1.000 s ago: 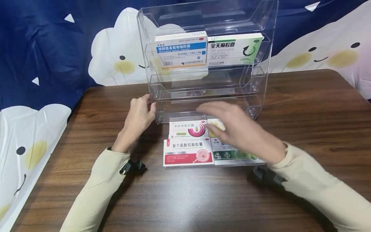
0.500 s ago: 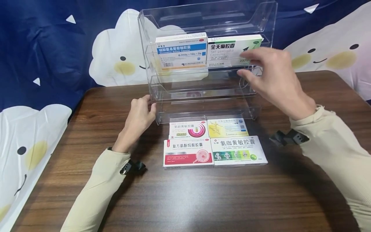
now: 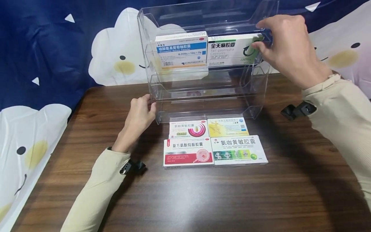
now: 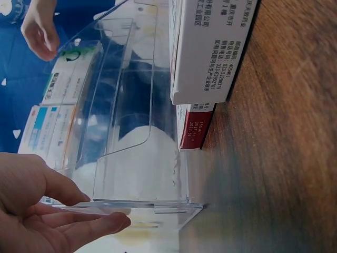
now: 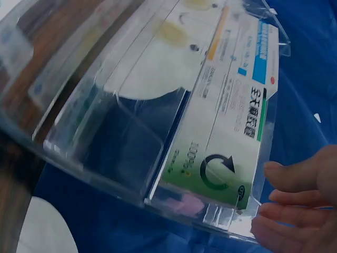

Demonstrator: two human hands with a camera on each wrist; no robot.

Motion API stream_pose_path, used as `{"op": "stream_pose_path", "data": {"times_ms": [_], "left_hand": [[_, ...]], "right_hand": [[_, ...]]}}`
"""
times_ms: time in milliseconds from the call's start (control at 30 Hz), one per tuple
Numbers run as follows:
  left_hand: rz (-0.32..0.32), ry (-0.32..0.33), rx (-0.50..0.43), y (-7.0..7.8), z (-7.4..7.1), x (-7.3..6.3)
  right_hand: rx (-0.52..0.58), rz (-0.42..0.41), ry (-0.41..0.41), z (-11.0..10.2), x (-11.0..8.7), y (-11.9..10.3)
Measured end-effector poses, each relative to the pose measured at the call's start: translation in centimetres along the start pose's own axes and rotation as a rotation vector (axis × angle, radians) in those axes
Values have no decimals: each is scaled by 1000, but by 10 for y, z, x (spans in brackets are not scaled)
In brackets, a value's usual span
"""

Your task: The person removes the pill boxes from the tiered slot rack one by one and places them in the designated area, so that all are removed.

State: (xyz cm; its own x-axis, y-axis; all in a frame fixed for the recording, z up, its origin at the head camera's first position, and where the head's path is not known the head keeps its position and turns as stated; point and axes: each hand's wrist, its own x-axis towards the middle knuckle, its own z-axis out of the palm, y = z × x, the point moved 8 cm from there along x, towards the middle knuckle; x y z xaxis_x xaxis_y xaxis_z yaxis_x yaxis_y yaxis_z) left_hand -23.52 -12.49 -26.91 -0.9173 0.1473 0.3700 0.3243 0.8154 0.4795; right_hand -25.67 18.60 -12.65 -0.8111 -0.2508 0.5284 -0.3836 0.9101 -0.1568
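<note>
A clear plastic display rack (image 3: 203, 93) with stacked tiers stands on the table. My left hand (image 3: 141, 111) pinches its left side panel low down, thumb inside and fingers outside in the left wrist view. My right hand (image 3: 292, 48) is at the rack's upper right side, thumb and fingers apart, nothing held between them. In the right wrist view its fingertips (image 5: 271, 171) are right by the rack's edge. Beside it, a green-and-white capsule box (image 3: 232, 51) leans in an upper tier, next to a blue-and-white capsule box (image 3: 182, 51).
Several medicine boxes lie in front of the rack: a pink-and-white box (image 3: 185, 129), a yellow-and-white box (image 3: 229, 128), a red-and-white box (image 3: 187, 153) and a green-banded white box (image 3: 239, 151). A blue curtain with clouds (image 3: 58, 42) hangs behind the wooden table (image 3: 185, 199).
My right hand has moved from over the boxes on the table up and right to the rack's upper right side. My left hand and the boxes stay put.
</note>
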Motion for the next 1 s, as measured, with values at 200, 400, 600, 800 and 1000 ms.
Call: {"op": "stream_pose_path", "data": {"times_ms": [200,400,600,800,1000], "left_hand": [[-14,-16,2,-1,0,0],[-34,-28,-10,-3,1,-1],[-39,-35,-12,-2,2,0],[-40,-32,-16,-1,1,1],[-47,-39,-20,0,2,1]], "right_hand": [[-31,12,-138,13,5,6],[-19,-6,-151,20,10,8],[17,2,-123,22,13,14],[40,-20,-68,16,18,17],[74,14,-72,8,17,20]]}}
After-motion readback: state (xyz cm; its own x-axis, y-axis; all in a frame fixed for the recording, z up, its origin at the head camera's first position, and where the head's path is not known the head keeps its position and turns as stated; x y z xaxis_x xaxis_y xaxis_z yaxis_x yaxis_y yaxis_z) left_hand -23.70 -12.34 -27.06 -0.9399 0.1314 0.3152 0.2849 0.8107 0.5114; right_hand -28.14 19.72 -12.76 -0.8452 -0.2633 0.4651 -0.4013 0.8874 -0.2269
